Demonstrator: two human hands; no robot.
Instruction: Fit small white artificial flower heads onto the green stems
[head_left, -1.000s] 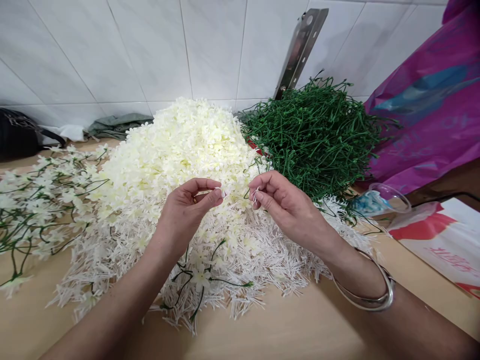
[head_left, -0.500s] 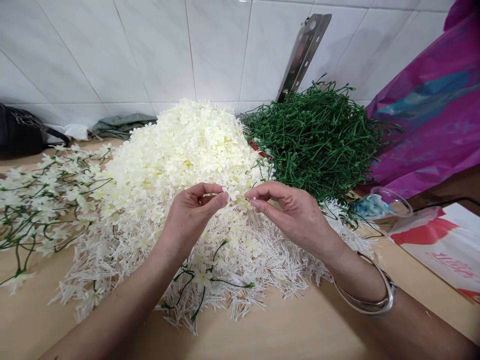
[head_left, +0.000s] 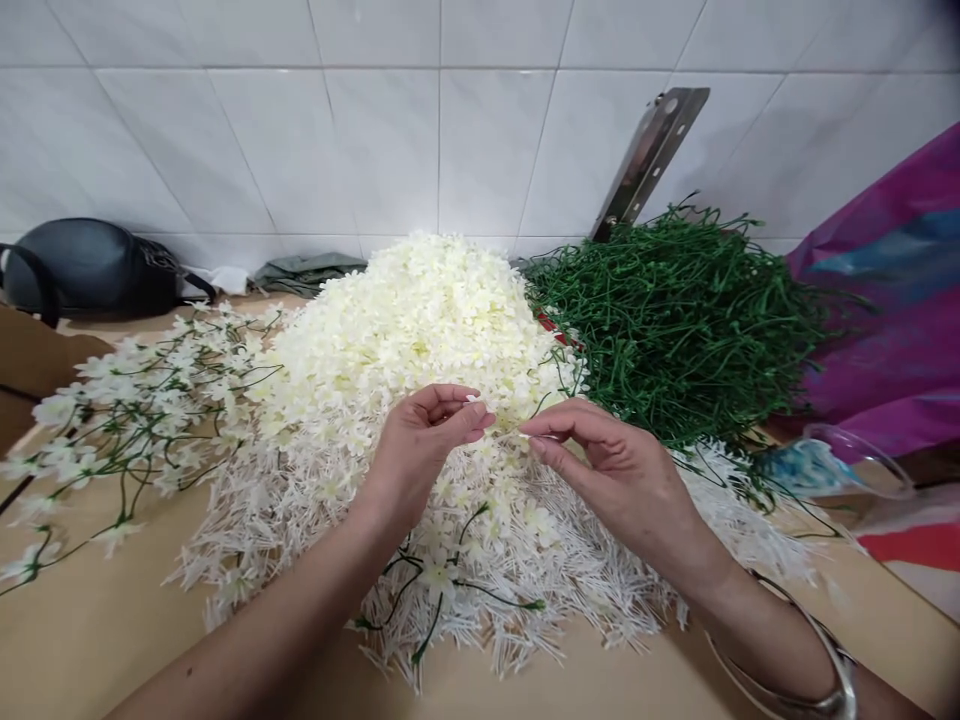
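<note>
My left hand [head_left: 431,440] is closed in a pinch above the heap. Only a small white bit of the artificial flower shows at its fingertips; the rest is hidden. Facing it a short gap away, my right hand [head_left: 611,465] pinches a thin white stem [head_left: 553,437]. Below and behind both hands rises a big pile of cream-white artificial blossoms [head_left: 420,310]. Loose white stems [head_left: 292,520] spread in front of it. A blossom on a branched green stem [head_left: 439,575] lies below my hands.
Green plastic stems [head_left: 690,320] are heaped at the right, before a metal bracket [head_left: 649,160]. Flowered sprigs [head_left: 165,410] lie at the left, near a black bag [head_left: 90,265]. A clear plastic cup [head_left: 885,470] and a purple plastic bag [head_left: 892,300] are at the far right.
The camera view has shifted, so the scene sits lower and further right. The blossom in my left fingers, plain before, is now mostly covered. Both hands stay pinched.
</note>
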